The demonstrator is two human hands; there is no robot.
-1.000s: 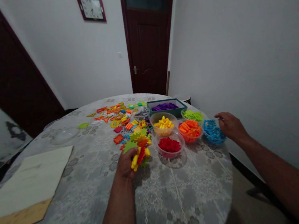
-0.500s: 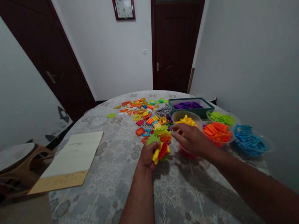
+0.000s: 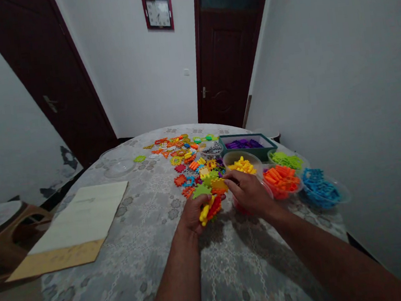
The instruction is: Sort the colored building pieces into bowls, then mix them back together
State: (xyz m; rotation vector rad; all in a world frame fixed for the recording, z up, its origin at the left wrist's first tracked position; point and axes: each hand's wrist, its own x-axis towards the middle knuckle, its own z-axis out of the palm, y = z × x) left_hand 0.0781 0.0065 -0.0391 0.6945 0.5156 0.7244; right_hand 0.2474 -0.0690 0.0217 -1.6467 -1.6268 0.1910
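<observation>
My left hand (image 3: 192,214) is wrapped round a joined cluster of plastic building pieces (image 3: 212,207), with yellow, red, orange and green parts, just above the table. A green toothed piece (image 3: 202,190) sticks up from its top near my thumb. My right hand (image 3: 249,191) is closed in a pinch at the cluster's upper right, its fingertips at the edge of a yellow toothed piece (image 3: 219,184). Behind my right hand stands a clear tub of yellow pieces (image 3: 242,165). A tub of red pieces (image 3: 241,206) is partly hidden under that hand.
Loose coloured pieces (image 3: 178,160) are spread over the table's middle and far side. Tubs of orange (image 3: 281,177), blue (image 3: 321,190) and light green pieces (image 3: 286,160) line the right, with a box of purple pieces (image 3: 245,144) behind. A paper pad (image 3: 81,215) lies left.
The view has shifted slightly, so the room and table appear further left. My right fingertips have moved closer in to the yellow toothed piece on the cluster. My left hand keeps its hold.
</observation>
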